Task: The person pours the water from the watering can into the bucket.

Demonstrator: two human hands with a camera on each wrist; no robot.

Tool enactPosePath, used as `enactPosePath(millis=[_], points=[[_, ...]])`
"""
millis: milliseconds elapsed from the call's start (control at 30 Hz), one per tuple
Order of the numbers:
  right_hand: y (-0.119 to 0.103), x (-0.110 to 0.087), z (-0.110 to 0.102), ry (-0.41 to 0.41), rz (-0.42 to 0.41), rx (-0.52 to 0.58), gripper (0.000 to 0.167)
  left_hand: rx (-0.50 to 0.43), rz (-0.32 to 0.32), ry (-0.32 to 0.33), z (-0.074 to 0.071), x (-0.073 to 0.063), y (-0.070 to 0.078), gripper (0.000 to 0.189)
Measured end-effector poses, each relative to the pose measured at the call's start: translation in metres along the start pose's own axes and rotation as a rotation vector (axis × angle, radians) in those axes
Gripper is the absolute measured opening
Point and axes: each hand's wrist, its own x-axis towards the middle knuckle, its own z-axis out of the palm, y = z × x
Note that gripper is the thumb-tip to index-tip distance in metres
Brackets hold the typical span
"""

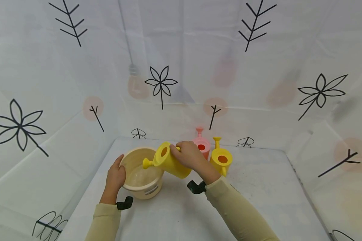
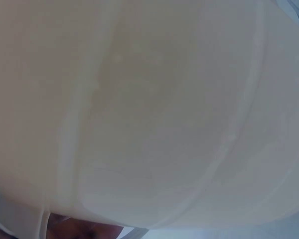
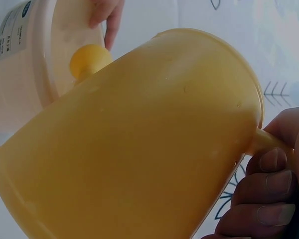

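A cream plastic bucket leans on the white table toward the near side. My left hand grips its left rim; the bucket's ribbed side fills the left wrist view. With curled fingers, my right hand holds a yellow watering can by its handle. The can is tipped to the left, its round spout head over the bucket's mouth. In the right wrist view the can's body hides part of the bucket. No water stream shows.
A pink watering can and a second yellow watering can stand upright just beyond my right hand, the pink one partly hidden. White cloth walls with black plant drawings enclose the table at the back and sides.
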Motion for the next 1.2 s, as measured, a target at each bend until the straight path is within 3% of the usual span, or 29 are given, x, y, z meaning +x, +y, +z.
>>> enactPosePath(millis=[1200], points=[[-0.0037, 0.0021, 0.0008, 0.011, -0.037, -0.058, 0.043, 0.003, -0.003, 0.003, 0.0001, -0.0022, 0.0018, 0.056]])
